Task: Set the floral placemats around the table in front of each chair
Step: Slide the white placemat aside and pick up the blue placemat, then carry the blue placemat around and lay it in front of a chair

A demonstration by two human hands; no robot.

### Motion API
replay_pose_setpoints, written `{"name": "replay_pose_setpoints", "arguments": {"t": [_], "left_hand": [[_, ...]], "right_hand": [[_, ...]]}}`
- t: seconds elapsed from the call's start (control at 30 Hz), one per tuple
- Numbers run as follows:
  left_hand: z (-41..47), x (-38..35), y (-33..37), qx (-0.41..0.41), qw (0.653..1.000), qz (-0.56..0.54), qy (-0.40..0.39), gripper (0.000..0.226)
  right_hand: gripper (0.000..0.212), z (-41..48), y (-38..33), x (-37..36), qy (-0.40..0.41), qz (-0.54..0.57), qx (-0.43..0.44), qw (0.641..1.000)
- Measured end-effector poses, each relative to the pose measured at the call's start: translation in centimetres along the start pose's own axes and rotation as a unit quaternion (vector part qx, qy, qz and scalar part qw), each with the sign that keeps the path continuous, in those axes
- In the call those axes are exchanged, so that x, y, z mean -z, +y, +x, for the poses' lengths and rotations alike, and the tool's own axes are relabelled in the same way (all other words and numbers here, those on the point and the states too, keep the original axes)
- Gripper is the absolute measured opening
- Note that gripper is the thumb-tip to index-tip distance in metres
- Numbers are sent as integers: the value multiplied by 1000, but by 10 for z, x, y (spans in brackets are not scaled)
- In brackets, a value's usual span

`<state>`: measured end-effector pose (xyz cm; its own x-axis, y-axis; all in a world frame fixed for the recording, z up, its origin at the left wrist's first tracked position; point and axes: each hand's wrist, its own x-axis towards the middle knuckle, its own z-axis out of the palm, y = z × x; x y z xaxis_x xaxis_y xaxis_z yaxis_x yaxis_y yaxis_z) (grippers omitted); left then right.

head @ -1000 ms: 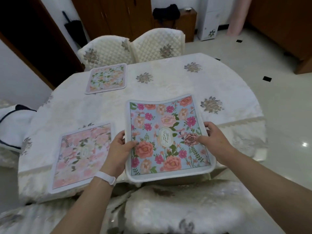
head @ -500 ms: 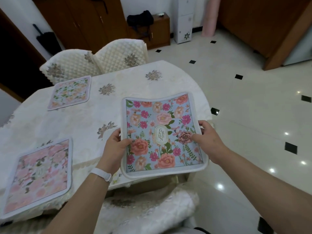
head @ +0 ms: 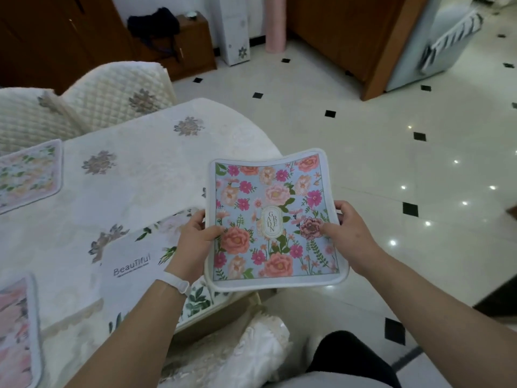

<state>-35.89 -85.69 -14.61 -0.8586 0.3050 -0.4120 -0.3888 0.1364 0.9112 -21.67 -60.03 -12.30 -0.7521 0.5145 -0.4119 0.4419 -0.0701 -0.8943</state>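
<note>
Hands: left hand (head: 195,239) and right hand (head: 347,233) each pinch a side edge of the blue floral placemat (head: 274,219), thumbs on top.
Placemat spot: up in the air, hanging past the worktop (head: 140,175) edge, partly over the floor (head: 391,163).
Under the left hand: white "Beautiful" placemat (head: 134,264), flat on the worktop.

The worktop (head: 145,191), in the left half of the frame, is rounded and covered by a cream cloth (head: 232,133) with grey flower motifs (head: 188,126). Three mats lie flat on it:
- a pale green-and-pink placemat (head: 28,175) at the left edge
- a pink placemat (head: 15,331) at lower left, cut by the frame
- a white leaf-printed placemat (head: 134,264) lettered "Beautiful", at the near edge
</note>
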Motion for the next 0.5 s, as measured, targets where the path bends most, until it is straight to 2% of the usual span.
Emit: {"name": "replay_pose_setpoints", "arguments": {"t": [0.23,0.5], "left_hand": [[41,-82,11,16,1000,15,-16,32],[96,-223,35,27,999,25,6,32]], "right_hand": [[32,55,11,72,14,4,-17,1000],[30,143,-3,196,12,4,-15,1000]]}}
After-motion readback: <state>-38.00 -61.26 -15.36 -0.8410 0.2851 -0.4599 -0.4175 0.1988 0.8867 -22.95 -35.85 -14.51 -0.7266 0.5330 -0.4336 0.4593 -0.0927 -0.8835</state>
